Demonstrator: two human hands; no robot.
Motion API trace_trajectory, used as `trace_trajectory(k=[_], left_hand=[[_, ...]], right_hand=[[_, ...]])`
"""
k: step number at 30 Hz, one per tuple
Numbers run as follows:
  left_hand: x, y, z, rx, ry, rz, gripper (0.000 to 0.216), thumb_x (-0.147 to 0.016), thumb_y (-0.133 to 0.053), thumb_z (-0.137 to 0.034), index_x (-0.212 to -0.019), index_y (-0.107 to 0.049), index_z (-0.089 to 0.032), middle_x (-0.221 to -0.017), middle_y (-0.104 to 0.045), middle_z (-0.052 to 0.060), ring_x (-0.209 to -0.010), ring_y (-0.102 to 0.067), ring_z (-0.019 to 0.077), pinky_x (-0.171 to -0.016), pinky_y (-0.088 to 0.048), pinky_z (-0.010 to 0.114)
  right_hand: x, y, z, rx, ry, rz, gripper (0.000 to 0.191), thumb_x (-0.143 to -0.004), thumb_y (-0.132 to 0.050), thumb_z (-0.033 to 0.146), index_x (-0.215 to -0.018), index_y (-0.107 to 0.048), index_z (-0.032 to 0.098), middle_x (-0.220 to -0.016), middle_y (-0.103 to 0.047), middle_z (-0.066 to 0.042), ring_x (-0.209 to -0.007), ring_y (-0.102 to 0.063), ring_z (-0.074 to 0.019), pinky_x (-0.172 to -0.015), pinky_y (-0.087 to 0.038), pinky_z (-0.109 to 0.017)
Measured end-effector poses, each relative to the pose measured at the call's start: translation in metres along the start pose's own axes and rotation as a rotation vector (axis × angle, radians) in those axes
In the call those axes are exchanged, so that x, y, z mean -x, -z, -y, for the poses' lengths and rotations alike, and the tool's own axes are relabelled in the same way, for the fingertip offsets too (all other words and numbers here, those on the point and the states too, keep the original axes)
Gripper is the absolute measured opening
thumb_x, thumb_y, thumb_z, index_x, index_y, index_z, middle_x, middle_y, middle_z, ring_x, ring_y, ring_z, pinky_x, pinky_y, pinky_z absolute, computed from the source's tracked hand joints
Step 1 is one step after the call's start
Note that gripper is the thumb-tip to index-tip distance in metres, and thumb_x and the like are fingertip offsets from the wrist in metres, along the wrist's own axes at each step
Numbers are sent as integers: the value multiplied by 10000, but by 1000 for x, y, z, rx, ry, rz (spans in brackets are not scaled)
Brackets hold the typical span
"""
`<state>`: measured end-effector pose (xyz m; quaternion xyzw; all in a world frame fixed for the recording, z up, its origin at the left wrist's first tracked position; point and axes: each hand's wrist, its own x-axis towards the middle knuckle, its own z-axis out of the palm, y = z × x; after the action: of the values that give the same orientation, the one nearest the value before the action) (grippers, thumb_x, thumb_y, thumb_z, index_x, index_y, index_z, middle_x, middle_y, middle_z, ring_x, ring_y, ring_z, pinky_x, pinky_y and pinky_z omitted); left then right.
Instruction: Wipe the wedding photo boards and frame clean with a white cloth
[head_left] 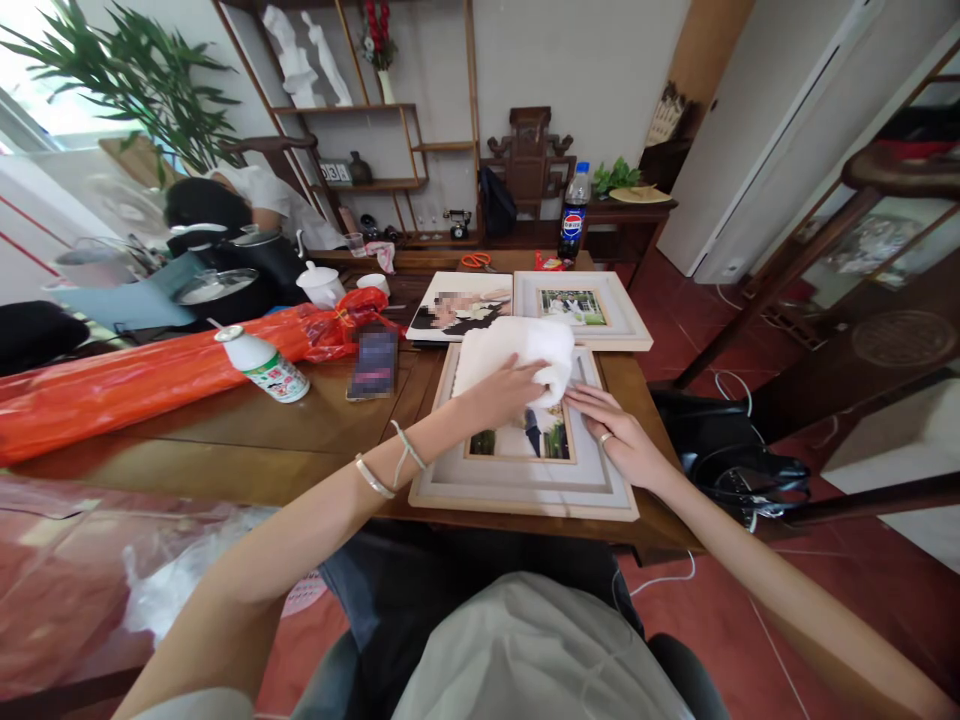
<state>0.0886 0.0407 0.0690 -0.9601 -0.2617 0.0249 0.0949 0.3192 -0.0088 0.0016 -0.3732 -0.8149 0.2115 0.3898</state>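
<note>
A framed photo [523, 487] with a pale wooden border lies flat near the table's front edge. Over its upper part spreads a white, soft-looking folded cloth [525, 340], hiding part of the picture. My left hand [506, 393] reaches across from the left, its fingers closed on the cloth. On the right side of the frame rests my right hand [619, 435], fingers stretched out beside the cloth's lower corner. Behind lie a second framed photo [571, 306] and a photo panel [450, 300].
To the left are a phone [373, 362], a white bottle [262, 365] lying tilted and a long orange-red plastic wrap [150, 375]. Orange-handled scissors [477, 262] and a cola bottle [573, 220] are at the back. A person [255, 200] sits at far left. A black bag [727, 450] is at right.
</note>
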Motion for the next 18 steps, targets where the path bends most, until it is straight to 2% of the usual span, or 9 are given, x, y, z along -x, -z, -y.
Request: trace_trajectory(k=[3, 6, 9, 11, 13, 15, 18], left_hand=[[21, 9, -9, 8, 141, 59, 355, -852, -441, -37, -1183, -543, -118, -1438, -413, 209, -1413, -269, 244, -1081, -329, 487], [42, 21, -41, 59, 262, 106, 392, -842, -469, -76, -1224, -545, -116, -1387, -463, 228, -1372, -346, 291, -1047, -364, 511], [57, 30, -93, 146, 162, 51, 346, -866, -493, -186, -1197, -590, -163, -1393, -470, 201, -1363, -361, 292, -1049, -367, 501], [60, 31, -126, 157, 85, -40, 271, -882, -489, -246, -1084, -666, -210, -1427, -446, 165, -1366, -354, 306, -1058, -355, 505], [59, 28, -149, 115, 62, -127, 283, -910, -444, -279, -996, -707, -219, -1436, -438, 161, -1361, -358, 321, -1058, -351, 511], [54, 22, -156, 74, 82, -164, 314, -922, -416, -289, -1001, -712, -217, -1432, -445, 166, -1356, -364, 327, -1049, -360, 515], [44, 9, -139, 57, 187, -112, 316, -915, -425, -256, -1105, -674, -208, -1445, -430, 175, -1360, -359, 331, -1032, -369, 543]], right_hand=[[0, 0, 1, -10, -5, 5, 429, -931, -394, 182, -1305, -552, 318, -1382, -532, -15, -1346, -387, -238, -1112, -321, -558], [0, 1, 1, -15, -11, 5, 425, -931, -395, 196, -1306, -550, 320, -1385, -530, -9, -1352, -380, -239, -1120, -307, -559], [0, 1, 1, -10, -27, 1, 424, -919, -408, 191, -1292, -566, 314, -1374, -540, -16, -1349, -384, -247, -1116, -313, -561], [0, 2, 2, -7, -35, 12, 426, -907, -426, 182, -1286, -575, 304, -1370, -543, -30, -1345, -388, -256, -1106, -331, -553], [0, 3, 2, -11, -33, 29, 431, -900, -441, 177, -1292, -572, 298, -1369, -544, -39, -1346, -384, -258, -1104, -339, -542], [-1, 4, 3, -13, -33, 38, 437, -902, -441, 175, -1304, -560, 297, -1375, -538, -39, -1347, -382, -255, -1107, -337, -537], [-1, 3, 3, -5, -36, 21, 429, -911, -427, 183, -1301, -562, 301, -1378, -536, -29, -1347, -386, -256, -1112, -326, -551]])
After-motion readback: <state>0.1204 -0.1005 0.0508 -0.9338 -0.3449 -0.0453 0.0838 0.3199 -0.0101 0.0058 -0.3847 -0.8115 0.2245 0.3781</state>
